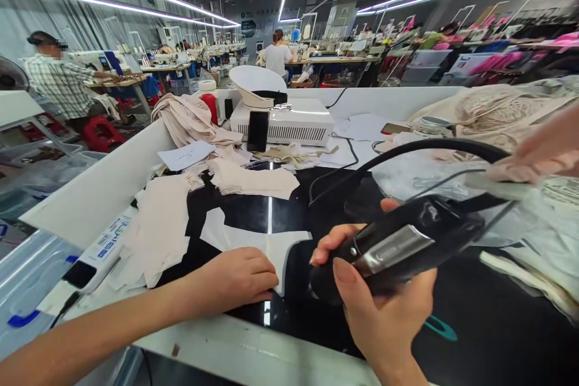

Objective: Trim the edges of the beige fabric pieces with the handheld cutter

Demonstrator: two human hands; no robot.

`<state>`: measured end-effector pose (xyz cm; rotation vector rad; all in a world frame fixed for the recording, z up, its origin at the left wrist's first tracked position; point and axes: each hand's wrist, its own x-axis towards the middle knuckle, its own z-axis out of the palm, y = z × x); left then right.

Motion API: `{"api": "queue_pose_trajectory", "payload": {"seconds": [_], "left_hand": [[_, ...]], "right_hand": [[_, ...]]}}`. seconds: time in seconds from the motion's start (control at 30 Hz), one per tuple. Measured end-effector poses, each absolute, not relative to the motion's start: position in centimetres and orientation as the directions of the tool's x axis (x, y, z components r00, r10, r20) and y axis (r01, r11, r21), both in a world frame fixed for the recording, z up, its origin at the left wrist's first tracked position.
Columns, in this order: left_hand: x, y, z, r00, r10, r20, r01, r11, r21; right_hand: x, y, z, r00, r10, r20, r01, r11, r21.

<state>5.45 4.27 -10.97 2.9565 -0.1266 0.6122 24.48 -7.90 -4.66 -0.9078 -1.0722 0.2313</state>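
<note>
A white cut fabric piece (253, 240) with curved edges lies on the glossy black work surface (289, 319). My left hand (244, 277) rests over its near edge, fingers bent together against it. Held up to the right of this piece is a black hand-held device (407, 235) with a shiny metal plate; its exact kind I cannot tell. My right hand (384, 307) is wrapped round its body, thumb on the near side. A thick black cord (434, 143) arches behind the device. Another blurred hand (543, 151) reaches in from the right edge by the cord.
Stacks of pale cut pieces (158, 223) lie at left and a smaller stack (257, 181) behind. A white box (298, 123) with a phone (258, 131) leaning on it stands at the back. Plastic bags (420, 178) and a teal loop (441, 327) are at right.
</note>
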Motion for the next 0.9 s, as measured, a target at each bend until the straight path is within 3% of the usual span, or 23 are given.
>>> {"api": "queue_pose_trajectory", "payload": {"seconds": [0.17,0.33,0.63,0.9], "left_hand": [[6.6,4.2,-11.1,0.917,-0.137,0.375,-0.147,-0.989,-0.001],[6.9,4.0,-11.7,0.910,-0.135,0.393,-0.134,-0.991,-0.030],[6.7,3.9,-12.0,0.912,0.037,0.410,-0.073,-0.965,0.251],[6.8,3.9,-12.2,0.932,0.048,0.360,-0.064,-0.954,0.292]], "right_hand": [[23.2,-8.0,-5.2,0.544,0.579,0.607,0.122,0.662,-0.740],[22.6,-7.8,-5.4,0.568,0.572,0.591,0.117,0.655,-0.746],[22.4,-6.9,-5.6,0.599,0.540,0.591,0.120,0.670,-0.733],[22.5,-6.4,-6.1,0.609,0.542,0.580,0.116,0.662,-0.740]]}}
